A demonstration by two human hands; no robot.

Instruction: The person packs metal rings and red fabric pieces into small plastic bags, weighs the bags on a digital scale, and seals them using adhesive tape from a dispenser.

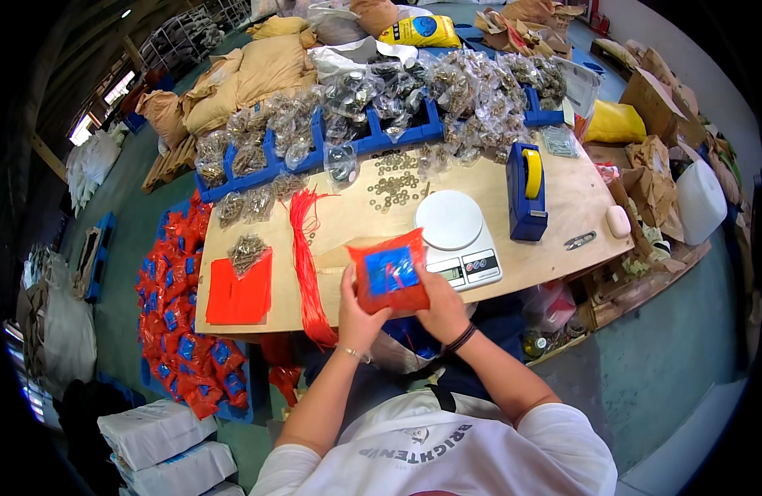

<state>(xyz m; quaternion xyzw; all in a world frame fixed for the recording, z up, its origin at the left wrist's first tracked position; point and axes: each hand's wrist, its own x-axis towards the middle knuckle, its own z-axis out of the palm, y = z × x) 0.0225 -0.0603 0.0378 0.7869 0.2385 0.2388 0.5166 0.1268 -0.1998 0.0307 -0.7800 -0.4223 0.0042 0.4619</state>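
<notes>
Between my two hands is a red plastic packet (391, 299) with a blue label, held up over the table's front edge. My left hand (361, 316) grips its left side, and my right hand (444, 304) closes round its right side. Just beyond my right hand stands a white kitchen scale (451, 221) with a round pan. A bundle of red strips (302, 248) lies left of my left hand. Farther left, a stack of flat red bags (236, 296) carries a clear bag of small metal parts (248, 253).
Blue bins (368, 145) heaped with clear bags of hardware line the table's back. Loose metal washers (393, 186) lie before them. A blue tape dispenser (526, 198), small snips (579, 240) and a computer mouse (617, 221) are at right. Filled red packets (178, 306) pile up at left.
</notes>
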